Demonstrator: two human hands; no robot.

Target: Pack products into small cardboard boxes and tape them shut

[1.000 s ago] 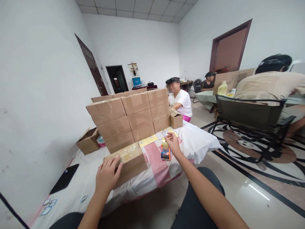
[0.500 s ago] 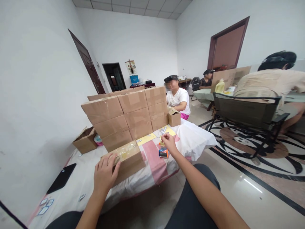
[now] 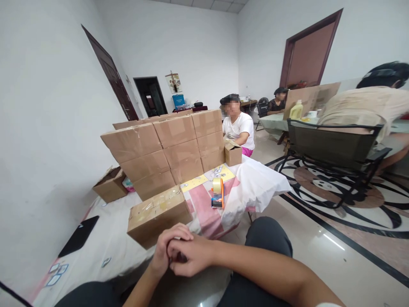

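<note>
The person's left hand (image 3: 164, 251) and right hand (image 3: 194, 255) were clasped together, fingers clenched on one another. The taped cardboard box (image 3: 158, 215) lay just beyond the clasp, apart from it. A tape dispenser (image 3: 217, 194) stood farther ahead, to the right.

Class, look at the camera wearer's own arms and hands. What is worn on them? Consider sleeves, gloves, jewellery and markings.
Both forearms are bare, with no sleeve over them as far up as the picture shows. The left hand and the right hand wear no gloves. No watch, bracelet, ring or marking is visible on either.
</note>
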